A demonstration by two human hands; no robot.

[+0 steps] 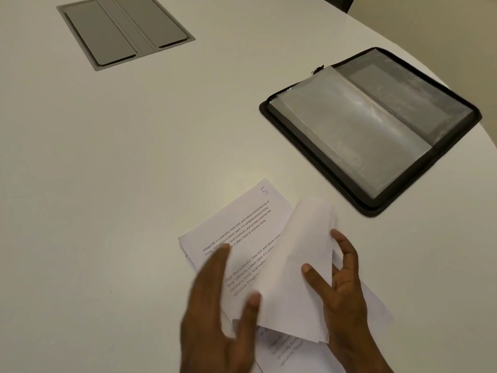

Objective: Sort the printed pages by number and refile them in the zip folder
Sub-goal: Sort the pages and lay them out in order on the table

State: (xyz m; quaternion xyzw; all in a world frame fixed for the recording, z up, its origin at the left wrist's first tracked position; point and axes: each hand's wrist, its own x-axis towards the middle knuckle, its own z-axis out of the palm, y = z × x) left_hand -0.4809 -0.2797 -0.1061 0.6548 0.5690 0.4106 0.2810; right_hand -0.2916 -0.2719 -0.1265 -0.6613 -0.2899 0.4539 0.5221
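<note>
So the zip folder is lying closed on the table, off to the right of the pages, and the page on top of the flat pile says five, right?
Not quite. The head view shows the zip folder lying open, clear sleeves showing, on the table to the right of the pages. The exposed flat page does read 5.

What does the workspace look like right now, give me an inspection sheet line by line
Surface: white table, rounded edge at right.
Job's things: zip folder lies open, clear sleeves showing; printed pages near the hands, top sheet numbered 5.
Clutter: nothing seen.
Hands: left hand blurred, fingers on the pages; right hand holds lifted sheets turned blank side up.
Cables: nothing seen; grey hatch set in the table, lids shut.
Surroundings: beige floor beyond the table edge.
</note>
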